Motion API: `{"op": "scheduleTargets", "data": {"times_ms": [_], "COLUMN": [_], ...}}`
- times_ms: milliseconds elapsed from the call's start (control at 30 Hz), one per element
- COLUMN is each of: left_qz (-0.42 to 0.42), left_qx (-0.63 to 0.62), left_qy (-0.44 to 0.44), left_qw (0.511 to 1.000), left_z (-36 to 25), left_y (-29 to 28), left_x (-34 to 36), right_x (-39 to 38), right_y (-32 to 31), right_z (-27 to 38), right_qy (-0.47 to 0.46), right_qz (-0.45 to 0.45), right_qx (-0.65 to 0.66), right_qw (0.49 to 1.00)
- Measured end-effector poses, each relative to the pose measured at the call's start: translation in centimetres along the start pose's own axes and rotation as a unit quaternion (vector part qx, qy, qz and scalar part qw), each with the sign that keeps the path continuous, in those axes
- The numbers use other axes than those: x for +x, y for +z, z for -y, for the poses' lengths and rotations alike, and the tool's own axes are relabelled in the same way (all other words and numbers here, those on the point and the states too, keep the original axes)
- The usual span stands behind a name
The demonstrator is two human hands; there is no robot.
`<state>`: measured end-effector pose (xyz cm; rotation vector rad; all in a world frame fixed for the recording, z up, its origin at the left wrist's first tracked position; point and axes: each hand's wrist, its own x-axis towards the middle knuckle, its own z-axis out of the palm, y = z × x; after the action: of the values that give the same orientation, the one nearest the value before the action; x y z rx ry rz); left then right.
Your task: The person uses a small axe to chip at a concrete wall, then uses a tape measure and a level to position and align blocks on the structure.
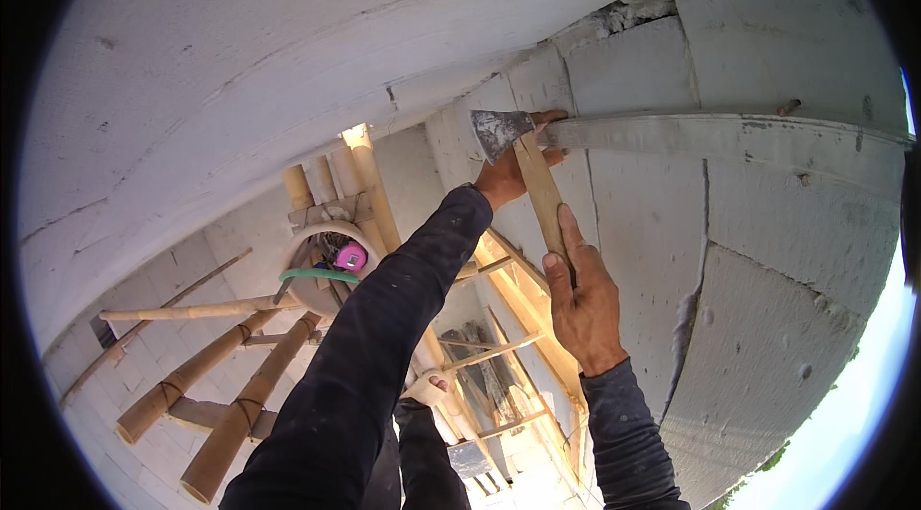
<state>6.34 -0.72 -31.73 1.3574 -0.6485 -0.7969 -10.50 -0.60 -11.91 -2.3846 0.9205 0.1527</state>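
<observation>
My right hand (588, 310) is closed around the wooden handle of a hatchet (543, 191). Its mortar-stained steel head is up beside the wall, blade toward the left. Behind that head, my left hand (506, 179) reaches up to the near end of a long metal straightedge (691, 134), fingers above and below it. The hatchet covers part of this grip. Flat against the pale block wall (648, 213), the straightedge runs off to the right. Whether the hatchet touches it I cannot tell.
Bamboo scaffold poles (235, 448) lie below at the left. A pail (305, 291) holds a pink tape-measure-like case (351, 256) and a green hose-like piece (317, 273). My foot (430, 387) rests near a wooden frame (494, 352). A white slab (288, 59) slopes overhead; bright sky shows at the right.
</observation>
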Motion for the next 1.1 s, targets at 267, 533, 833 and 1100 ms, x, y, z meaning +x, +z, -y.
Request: {"op": "scheduleTargets", "data": {"times_ms": [267,533,833,1100], "left_qz": [0.001,-0.006,-0.041,-0.057], "left_qx": [0.030,-0.056,-0.068,-0.034], "left_qy": [0.028,-0.025,0.004,0.027], "left_qw": [0.999,0.998,0.997,0.997], "left_z": [0.3,-0.1,0.2,0.9], "left_y": [-0.4,-0.1,0.3,0.8], "left_x": [0.2,0.0,-0.1,0.3], "right_x": [0.3,0.0,-0.7,-1.2], "right_y": [-1.0,-0.9,-0.6,-0.2], "right_z": [-0.1,0.9,1.2,1.8], "right_qy": [0.024,-0.074,-0.066,-0.005], "right_qz": [0.048,0.065,0.065,0.031], "right_qx": [-0.040,-0.055,-0.060,-0.038], "right_qw": [0.998,0.994,0.994,0.999]}}
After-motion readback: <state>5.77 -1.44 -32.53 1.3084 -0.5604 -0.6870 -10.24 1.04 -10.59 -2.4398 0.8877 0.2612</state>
